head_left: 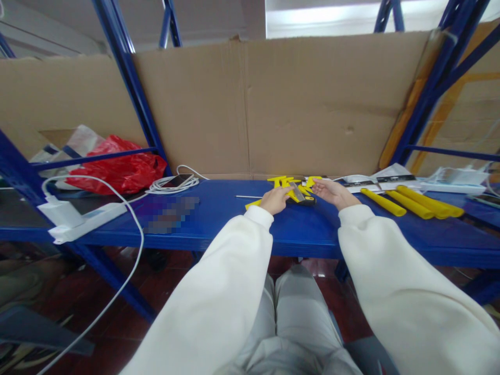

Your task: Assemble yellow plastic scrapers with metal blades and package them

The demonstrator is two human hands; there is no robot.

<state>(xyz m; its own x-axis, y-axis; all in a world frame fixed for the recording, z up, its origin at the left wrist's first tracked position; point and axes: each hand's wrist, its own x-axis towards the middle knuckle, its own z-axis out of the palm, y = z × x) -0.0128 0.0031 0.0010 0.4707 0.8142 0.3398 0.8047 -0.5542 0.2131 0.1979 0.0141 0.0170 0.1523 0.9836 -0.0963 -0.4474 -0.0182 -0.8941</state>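
Note:
My left hand is closed around what looks like a yellow-handled tool. A flat grey blade shows just past its fingertips; whether blade and handle are one piece is hard to tell. Thumb and fingers of my right hand pinch a small yellow piece. Between and behind both hands lies a cluster of yellow plastic parts. Close to the blade is a black-and-yellow object, too small to name. A thin metal rod extends left from behind my left hand.
Several yellow tubes lie to the right on the blue table. A white power strip, coiled cable and red plastic bag are at the left. Cardboard stands behind, between blue posts.

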